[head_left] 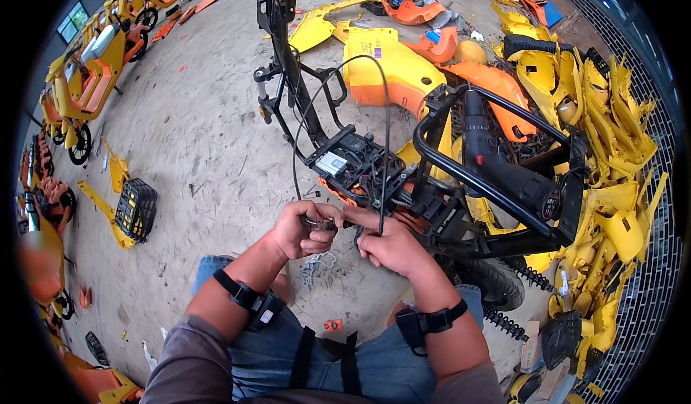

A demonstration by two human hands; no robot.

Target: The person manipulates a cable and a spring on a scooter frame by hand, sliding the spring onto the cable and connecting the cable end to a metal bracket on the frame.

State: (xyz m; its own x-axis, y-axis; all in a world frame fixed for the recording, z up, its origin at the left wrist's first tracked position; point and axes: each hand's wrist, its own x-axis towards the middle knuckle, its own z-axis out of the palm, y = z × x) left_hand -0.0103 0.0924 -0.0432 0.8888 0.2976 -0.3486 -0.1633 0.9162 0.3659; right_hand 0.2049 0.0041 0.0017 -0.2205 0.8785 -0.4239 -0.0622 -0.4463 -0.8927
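Observation:
My left hand [302, 235] is closed on a small dark object [317, 224], perhaps a coiled cable piece. My right hand [385, 242] is beside it, fingertips meeting near that object and fingers curled at a black cable [388, 109], which loops up over the stripped scooter frame [288, 51]. Just beyond both hands sits the frame's exposed tray of wiring and a silver box [332, 164]. To the right a black cordless drill [489, 166] lies inside the tubular rear frame [446, 143]. Below it are a tyre [489, 285] and springs [507, 323].
Heaps of yellow panels [604, 138] and orange panels [489, 87] crowd the right and back. Rows of yellow scooters [97, 66] line the left. A black basket [135, 210] and loose yellow parts lie on the concrete floor [201, 130].

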